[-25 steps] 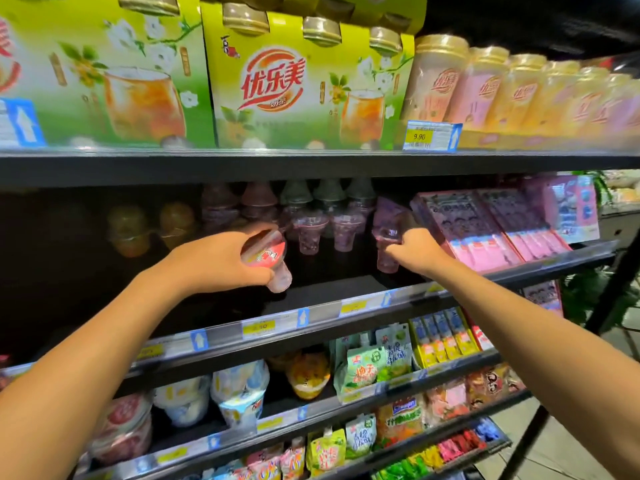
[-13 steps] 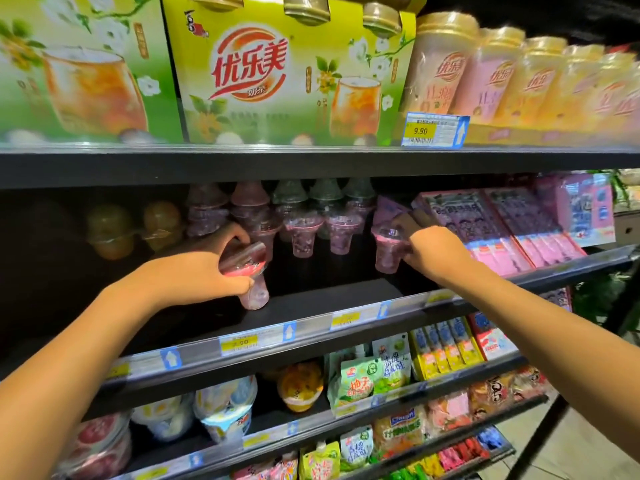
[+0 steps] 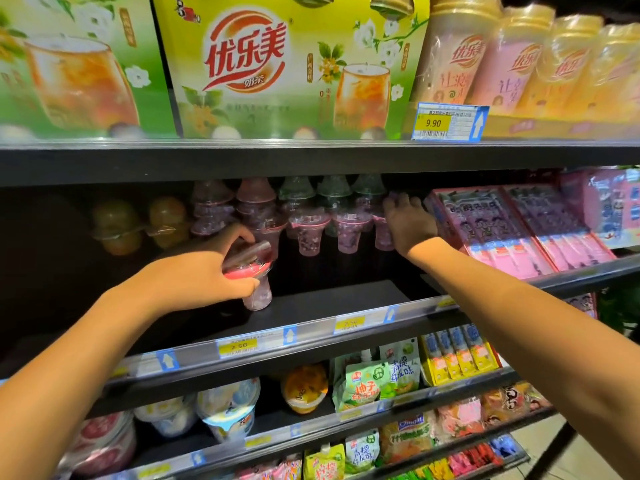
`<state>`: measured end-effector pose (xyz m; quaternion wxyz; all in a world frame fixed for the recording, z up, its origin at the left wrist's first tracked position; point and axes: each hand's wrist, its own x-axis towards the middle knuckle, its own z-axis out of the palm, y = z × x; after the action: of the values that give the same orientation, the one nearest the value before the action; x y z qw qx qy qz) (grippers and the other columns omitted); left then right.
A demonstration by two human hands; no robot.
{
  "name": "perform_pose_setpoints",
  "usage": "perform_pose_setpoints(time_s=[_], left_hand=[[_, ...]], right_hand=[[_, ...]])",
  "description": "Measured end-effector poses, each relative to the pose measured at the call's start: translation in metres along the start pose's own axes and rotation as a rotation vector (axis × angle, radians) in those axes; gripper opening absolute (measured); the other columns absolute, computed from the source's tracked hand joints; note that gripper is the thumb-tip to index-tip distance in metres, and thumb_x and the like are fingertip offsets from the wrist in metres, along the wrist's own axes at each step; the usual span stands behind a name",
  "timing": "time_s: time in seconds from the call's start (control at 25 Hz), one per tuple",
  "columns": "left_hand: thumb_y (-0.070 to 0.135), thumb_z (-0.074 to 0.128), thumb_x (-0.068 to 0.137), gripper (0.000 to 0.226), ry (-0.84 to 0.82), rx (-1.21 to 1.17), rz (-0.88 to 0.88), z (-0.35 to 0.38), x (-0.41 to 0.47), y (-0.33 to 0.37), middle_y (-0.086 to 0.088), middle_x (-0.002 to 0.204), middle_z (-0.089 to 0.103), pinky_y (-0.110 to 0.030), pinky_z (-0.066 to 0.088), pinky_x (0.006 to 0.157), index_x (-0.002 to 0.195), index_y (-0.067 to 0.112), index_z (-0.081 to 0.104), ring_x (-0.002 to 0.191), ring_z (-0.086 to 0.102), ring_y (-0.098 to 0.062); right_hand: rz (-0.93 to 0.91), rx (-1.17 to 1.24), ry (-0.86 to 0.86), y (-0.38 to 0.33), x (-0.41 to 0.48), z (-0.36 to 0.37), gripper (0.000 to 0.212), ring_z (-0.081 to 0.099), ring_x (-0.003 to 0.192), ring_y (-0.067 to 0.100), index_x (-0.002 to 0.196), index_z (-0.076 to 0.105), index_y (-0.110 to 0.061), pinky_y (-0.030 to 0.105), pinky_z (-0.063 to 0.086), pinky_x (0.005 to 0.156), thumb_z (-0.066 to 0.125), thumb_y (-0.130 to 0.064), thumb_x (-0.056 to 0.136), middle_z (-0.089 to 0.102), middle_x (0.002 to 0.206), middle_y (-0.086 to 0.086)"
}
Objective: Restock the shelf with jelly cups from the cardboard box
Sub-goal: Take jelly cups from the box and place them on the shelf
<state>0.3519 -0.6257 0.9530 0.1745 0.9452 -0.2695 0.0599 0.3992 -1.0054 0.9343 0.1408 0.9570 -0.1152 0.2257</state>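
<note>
My left hand (image 3: 204,275) grips a clear jelly cup with a pink lid (image 3: 254,275), tilted, its foot just above the dark middle shelf (image 3: 329,303). A row of the same pink jelly cups (image 3: 310,233) stands at the back of that shelf, with more stacked upside down on top. My right hand (image 3: 408,223) reaches in at the right end of the row, its fingers over the last jelly cup (image 3: 383,237), which it partly hides. The cardboard box is out of view.
Orange jelly cups (image 3: 117,226) sit at the back left of the same shelf. Pink flat packs (image 3: 519,230) lean right beside my right hand. Milk tea boxes (image 3: 284,67) and cups fill the shelf above. Snack pouches (image 3: 367,382) fill the shelves below.
My right hand has pushed its cup deeper, to the end of the back row. My left hand has lowered its cup toward the shelf.
</note>
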Motion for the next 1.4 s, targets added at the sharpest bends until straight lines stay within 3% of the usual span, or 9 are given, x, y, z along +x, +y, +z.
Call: perform_pose_setpoints(time_s=[0.32, 0.48, 0.56, 0.68, 0.76, 0.96, 1.12, 1.2, 1.4], left_hand=[[0.057, 0.077, 0.075, 0.069, -0.031, -0.006, -0.046, -0.006, -0.010, 0.003, 0.013, 0.095, 0.062, -0.031, 0.050, 0.071, 0.124, 0.050, 0.030, 0.077, 0.061, -0.006], [0.061, 0.077, 0.077, 0.104, -0.010, 0.022, 0.024, -0.004, -0.014, 0.001, 0.009, 0.133, 0.061, -0.036, 0.055, 0.088, 0.152, 0.055, 0.005, 0.104, 0.065, -0.015], [0.061, 0.077, 0.078, 0.102, 0.063, 0.067, 0.036, -0.004, -0.019, 0.005, 0.012, 0.139, 0.047, -0.030, 0.050, 0.083, 0.156, 0.045, 0.014, 0.112, 0.059, -0.012], [0.065, 0.075, 0.078, 0.065, 0.243, 0.218, -0.004, 0.000, -0.027, 0.012, -0.001, 0.106, 0.059, -0.034, 0.038, 0.066, 0.117, 0.022, 0.045, 0.101, 0.065, -0.026], [0.063, 0.076, 0.077, 0.069, 0.344, 0.287, 0.029, 0.005, -0.032, 0.012, -0.009, 0.105, 0.065, -0.036, 0.039, 0.063, 0.120, 0.020, 0.042, 0.096, 0.067, -0.037], [0.065, 0.071, 0.082, 0.081, 0.388, 0.251, 0.085, -0.001, -0.056, -0.009, -0.011, 0.110, 0.059, -0.038, 0.045, 0.063, 0.138, 0.026, 0.026, 0.091, 0.066, -0.038], [0.068, 0.056, 0.091, 0.074, 0.276, 0.039, 0.068, -0.010, -0.089, -0.038, 0.004, 0.128, 0.048, -0.040, 0.054, 0.079, 0.149, 0.040, 0.020, 0.105, 0.059, -0.022], [0.074, 0.045, 0.091, 0.069, 0.171, 0.083, 0.029, -0.006, -0.100, -0.053, 0.010, 0.141, 0.046, -0.043, 0.053, 0.088, 0.150, 0.045, 0.023, 0.119, 0.055, -0.017], [0.089, 0.012, 0.084, 0.067, -0.105, 0.169, -0.113, 0.003, -0.105, -0.071, 0.016, 0.112, 0.067, -0.043, 0.053, 0.089, 0.101, 0.047, 0.062, 0.107, 0.063, -0.018]], right_hand=[[-0.076, 0.171, 0.093, -0.007, -0.007, -0.023, 0.057, 0.045, 0.120, 0.044, 0.134, 0.052, -0.010, 0.048, 0.049, 0.089, 0.068, -0.011, 0.080, 0.047, 0.130, 0.021], [-0.111, 0.535, 0.085, -0.048, -0.042, -0.060, 0.030, 0.061, 0.102, 0.036, 0.113, 0.067, -0.017, 0.039, 0.050, 0.087, 0.072, -0.021, 0.084, 0.064, 0.114, 0.014], [0.023, 0.976, -0.260, -0.077, -0.060, -0.080, 0.023, 0.065, 0.083, 0.026, 0.101, 0.069, -0.017, 0.034, 0.053, 0.074, 0.068, -0.038, 0.092, 0.073, 0.105, 0.015], [0.124, 1.554, -1.077, -0.116, -0.079, -0.097, 0.067, 0.069, 0.084, 0.024, 0.124, 0.061, 0.001, 0.031, 0.059, 0.072, 0.044, -0.059, 0.100, 0.070, 0.112, 0.024], [0.101, 1.772, -1.267, -0.140, -0.084, -0.099, 0.070, 0.069, 0.092, 0.026, 0.128, 0.061, -0.002, 0.033, 0.061, 0.083, 0.039, -0.062, 0.099, 0.068, 0.111, 0.022], [0.194, 1.953, -1.031, -0.190, -0.085, -0.113, 0.036, 0.064, 0.085, 0.017, 0.113, 0.068, -0.021, 0.028, 0.052, 0.078, 0.060, -0.051, 0.095, 0.068, 0.105, 0.005], [0.013, 1.644, -0.569, -0.200, -0.076, -0.130, 0.031, 0.068, 0.106, 0.030, 0.113, 0.073, -0.015, 0.036, 0.053, 0.094, 0.069, -0.038, 0.092, 0.075, 0.109, 0.006], [-0.049, 1.364, -0.407, -0.204, -0.066, -0.145, 0.041, 0.068, 0.100, 0.026, 0.121, 0.071, -0.017, 0.027, 0.054, 0.079, 0.068, -0.045, 0.092, 0.072, 0.119, 0.007], [-0.139, 1.029, -0.148, -0.219, -0.016, -0.136, 0.059, 0.059, 0.125, 0.025, 0.135, 0.061, -0.021, 0.025, 0.045, 0.097, 0.066, -0.058, 0.089, 0.061, 0.139, 0.004]])
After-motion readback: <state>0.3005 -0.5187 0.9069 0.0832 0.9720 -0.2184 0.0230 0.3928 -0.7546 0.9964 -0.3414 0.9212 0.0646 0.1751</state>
